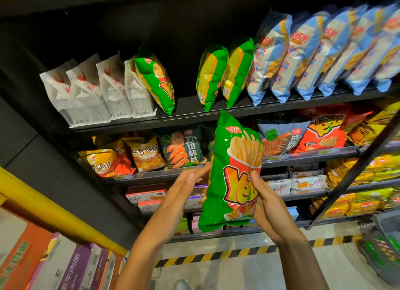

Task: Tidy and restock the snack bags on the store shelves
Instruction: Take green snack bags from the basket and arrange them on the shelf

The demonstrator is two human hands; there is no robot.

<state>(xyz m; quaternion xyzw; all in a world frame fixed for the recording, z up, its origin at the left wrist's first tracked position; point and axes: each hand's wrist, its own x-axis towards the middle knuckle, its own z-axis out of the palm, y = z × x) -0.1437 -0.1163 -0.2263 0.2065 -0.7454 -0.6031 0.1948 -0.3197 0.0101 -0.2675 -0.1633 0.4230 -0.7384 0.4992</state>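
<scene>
A green fries snack bag (229, 170) is held upright in front of the shelves, its top just below the upper shelf edge (190, 108). My right hand (263, 201) grips its right side with the thumb on the front. My left hand (187, 181) touches its left edge with straight fingers behind the bag. On the upper shelf stand three matching green bags: one leaning at the left (157, 82) and two side by side (225, 73), with a gap between them.
White bags (91, 90) fill the upper shelf's left, blue bags (313, 51) its right. Lower shelves hold orange, blue and red snack bags (184, 149). A basket (385, 250) stands on the floor at right. Boxes (54, 263) sit lower left by a yellow rail.
</scene>
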